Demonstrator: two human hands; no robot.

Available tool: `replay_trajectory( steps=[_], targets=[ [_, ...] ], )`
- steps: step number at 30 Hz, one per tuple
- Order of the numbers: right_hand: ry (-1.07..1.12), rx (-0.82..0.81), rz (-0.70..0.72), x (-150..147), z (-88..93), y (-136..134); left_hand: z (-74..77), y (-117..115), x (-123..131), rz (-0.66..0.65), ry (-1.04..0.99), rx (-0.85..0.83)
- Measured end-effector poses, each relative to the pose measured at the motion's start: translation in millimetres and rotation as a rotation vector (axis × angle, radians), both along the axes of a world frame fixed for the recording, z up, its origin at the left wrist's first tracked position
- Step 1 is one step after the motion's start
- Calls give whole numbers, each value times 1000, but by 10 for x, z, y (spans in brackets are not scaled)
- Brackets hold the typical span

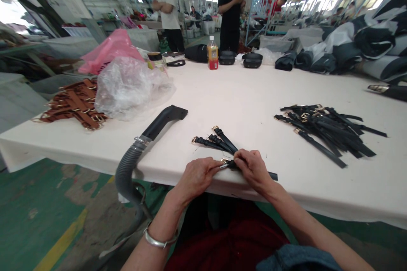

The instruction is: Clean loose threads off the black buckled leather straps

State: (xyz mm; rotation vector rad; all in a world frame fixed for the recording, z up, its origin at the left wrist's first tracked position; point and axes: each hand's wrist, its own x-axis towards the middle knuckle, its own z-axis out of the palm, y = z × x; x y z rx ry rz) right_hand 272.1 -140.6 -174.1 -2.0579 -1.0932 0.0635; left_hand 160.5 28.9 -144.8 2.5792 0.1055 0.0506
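Note:
My right hand [252,168] is closed on a black buckled strap [272,176] at the table's front edge, and the strap's tail sticks out to the right below the hand. Its gold buckle [224,161] points left, towards my other hand. My left hand [199,176] pinches a thin silvery tool [224,165] whose tip reaches the buckle; its exact kind is hidden by the fingers. Just beyond my hands several black straps [219,139] lie fanned out with gold buckles at their far ends. Further right rests a larger pile of black buckled straps [330,129].
Left of my hands, a black nozzle [165,120] on a grey corrugated hose [132,169] lies over the table edge. Brown straps [76,103] and clear plastic [127,89] sit far left. A drink bottle [213,53] stands at the back, dark rolled material [343,48] at the right.

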Motion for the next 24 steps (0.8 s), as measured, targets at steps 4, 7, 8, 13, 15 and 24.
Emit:
replay_trajectory(
  steps=[4,7,8,13,15,24],
  targets=[
    [182,49,84,-58,193,-237,-24,5,-11,38,-19,-85],
    [318,-152,291,-109,378,-528,-29,9,-17,50,-24,-114],
    [330,-230,359,-120,422,-612,-31,12,-18,50,-22,-117],
    [196,-209,175,-75,408,-650,-43,20,-15,45,2,-105],
    [74,-176,1,-22,342,-503,-42,17,-17,33,5,-94],
    [-17,-396,-106,52,303,-125,16,-41,-24,43,49,19]
  ],
)
